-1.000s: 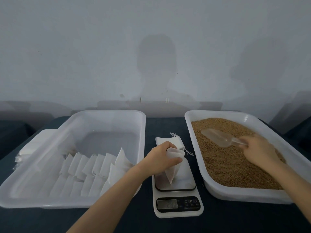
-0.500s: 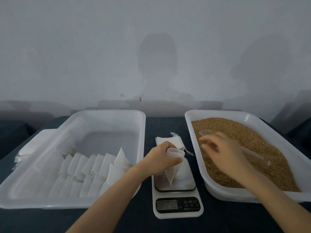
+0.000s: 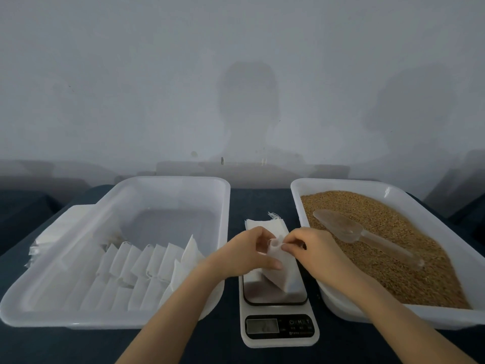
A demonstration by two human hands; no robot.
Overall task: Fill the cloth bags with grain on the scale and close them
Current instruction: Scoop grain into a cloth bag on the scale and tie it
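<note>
A small white cloth bag (image 3: 282, 271) stands tilted on the steel platform of the kitchen scale (image 3: 278, 324). My left hand (image 3: 246, 253) grips the bag's top from the left. My right hand (image 3: 312, 248) pinches the same top edge from the right. Brown grain (image 3: 393, 248) fills the white tray (image 3: 341, 306) on the right. A clear plastic scoop (image 3: 351, 229) lies on the grain, with no hand on it.
A white tray (image 3: 131, 321) on the left holds several rows of filled white bags (image 3: 147, 261). A stack of flat white bags (image 3: 262, 223) lies behind the scale. More white cloth (image 3: 44, 240) is stacked left of that tray. A grey wall stands behind the dark table.
My right hand let go of the scoop, which now lies on the grain, and came left to the bag's top. My left hand kept its hold on the bag.
</note>
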